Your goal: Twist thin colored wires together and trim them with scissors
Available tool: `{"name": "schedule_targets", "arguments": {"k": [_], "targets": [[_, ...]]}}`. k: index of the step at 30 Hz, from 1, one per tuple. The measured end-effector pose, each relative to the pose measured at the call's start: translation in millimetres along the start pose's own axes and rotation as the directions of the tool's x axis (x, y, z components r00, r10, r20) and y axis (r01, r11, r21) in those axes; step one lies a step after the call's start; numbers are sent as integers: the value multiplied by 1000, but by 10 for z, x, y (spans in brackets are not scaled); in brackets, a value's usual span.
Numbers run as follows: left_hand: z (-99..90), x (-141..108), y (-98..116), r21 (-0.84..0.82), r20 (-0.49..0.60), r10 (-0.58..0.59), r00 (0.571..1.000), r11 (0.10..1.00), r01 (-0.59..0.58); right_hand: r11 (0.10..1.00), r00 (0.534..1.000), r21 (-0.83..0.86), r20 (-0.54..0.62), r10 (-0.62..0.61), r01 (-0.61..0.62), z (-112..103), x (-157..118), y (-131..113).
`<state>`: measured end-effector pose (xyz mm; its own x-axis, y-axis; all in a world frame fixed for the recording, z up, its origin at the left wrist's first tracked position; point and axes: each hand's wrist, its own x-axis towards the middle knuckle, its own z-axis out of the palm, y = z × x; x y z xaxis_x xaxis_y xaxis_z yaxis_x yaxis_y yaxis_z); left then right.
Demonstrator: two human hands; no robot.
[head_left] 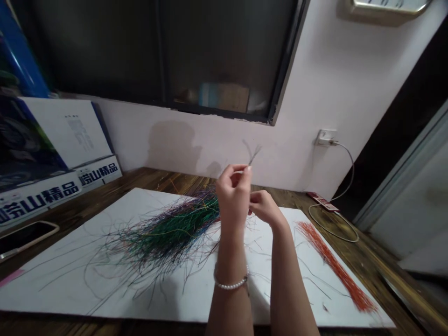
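Across the white board [49,298], tangled wires [175,233]

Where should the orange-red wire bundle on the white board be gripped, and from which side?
Take the orange-red wire bundle at its middle from above, fingers either side: the wires lie straight and parallel in a narrow diagonal band. The right hand is nearer.
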<state>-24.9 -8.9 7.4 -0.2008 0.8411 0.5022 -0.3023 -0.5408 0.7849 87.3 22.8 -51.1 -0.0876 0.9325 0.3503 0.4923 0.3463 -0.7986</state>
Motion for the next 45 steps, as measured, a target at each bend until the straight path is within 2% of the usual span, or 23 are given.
{"name": "schedule_targets", "arguments": {"k": [2,6,10,14,17,19,22,25,29,33,37,42,45], "targets": [[-83,69,-18,-57,-47,-53,997,997,51,998,999,66,-35,12,-10,-88,-4,-6],[-174,134,25,-129,-144,-51,988,991,33,982,990,190,-137,17,9,-229,-32,7],[-166,152,17,-78,-99,-54,994,996,47,971,963,232,-270,12,53,-331,-77,-7],[-92,173,-111,1,-75,-45,996,999,45,978,912,186,-409,-14,98,-390,-104,-60],[-25,176,-182,38,-22,-107,994,993,108,980,885,162,-464,-27,115,-412,-133,-135],[9,163,-187,60,10,-147,989,987,146,978,890,175,-454,-26,118,-422,-170,-209],[44,130,-158,70,69,-168,983,984,163,957,922,264,-387,-8,119,-434,-240,-342],[68,103,-145,53,175,-167,970,986,160,925,951,361,-310,3,115,-435,-290,-450],[100,79,-171,-20,295,-130,947,990,142,917,971,381,-237,-29,120,-406,-294,-501],[131,51,-172,-22,306,-129,943,990,142,933,989,348,-141,-47,94,-371,-276,-498],[140,42,-158,-10,320,-153,935,986,165,932,998,361,-63,-15,37,-367,-276,-504],[119,59,-195,-17,382,-142,913,987,160,919,999,393,-49,-6,25,-385,-298,-533],[111,62,-216,-12,358,-117,927,992,129,927,998,375,-63,4,20,-386,-312,-551]]}}
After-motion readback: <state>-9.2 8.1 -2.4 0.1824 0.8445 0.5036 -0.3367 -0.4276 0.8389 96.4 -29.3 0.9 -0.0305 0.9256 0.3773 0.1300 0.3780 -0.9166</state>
